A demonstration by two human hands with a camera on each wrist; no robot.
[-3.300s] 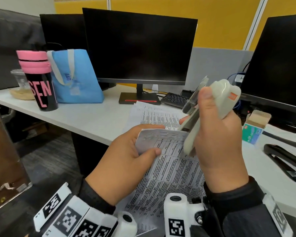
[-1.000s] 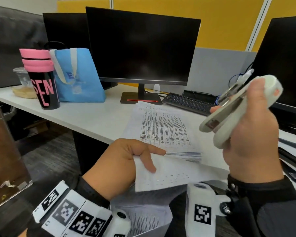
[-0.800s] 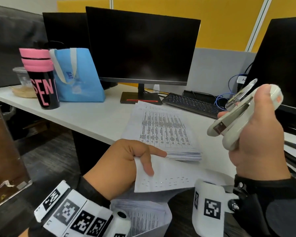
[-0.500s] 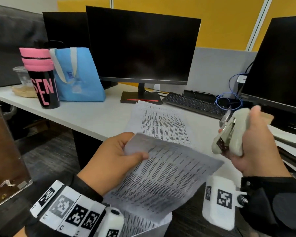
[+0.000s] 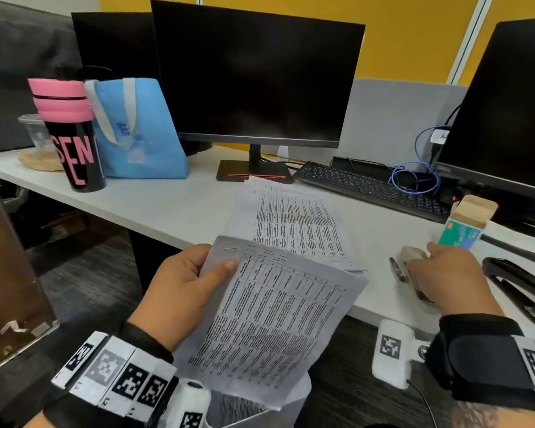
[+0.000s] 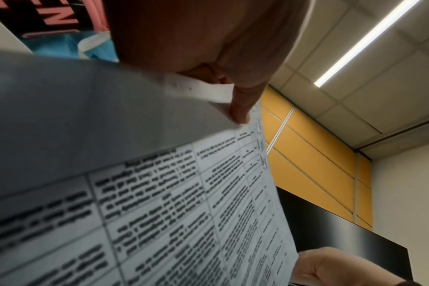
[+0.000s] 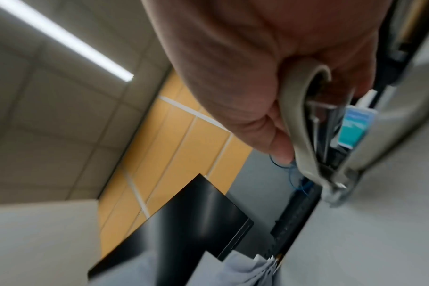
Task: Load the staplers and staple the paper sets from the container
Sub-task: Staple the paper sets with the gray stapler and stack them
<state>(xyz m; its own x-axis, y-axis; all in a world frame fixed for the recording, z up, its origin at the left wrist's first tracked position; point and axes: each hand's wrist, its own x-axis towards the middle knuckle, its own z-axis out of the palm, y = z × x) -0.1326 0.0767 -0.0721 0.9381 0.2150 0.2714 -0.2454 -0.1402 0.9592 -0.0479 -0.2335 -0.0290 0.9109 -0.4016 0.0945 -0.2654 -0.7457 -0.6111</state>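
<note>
Paper set (image 5: pixel 269 319): pinched at its upper corner between thumb and curled fingers of left hand (image 5: pixel 179 291), raised off desk (image 5: pixel 155 208); several staples visible along that corner, so judged already stapled. Cream stapler (image 5: pixel 410 267): under right hand (image 5: pixel 442 279), fingers curled round it, low at desk surface, probably being set down. Stack of printed sheets (image 5: pixel 294 223): flat on desk, beyond left fingertips; stapled or not, cannot tell. Container edge with further sheets (image 5: pixel 244 409): below left wrist, so more sets likely left. Black stapler (image 5: pixel 519 285): right of right hand, untouched. Green staple box (image 5: pixel 464 227): open, just beyond right fingertips; print unreadable. Pink-lidded tumbler (image 5: pixel 71 140): lettered "SEN".
</note>
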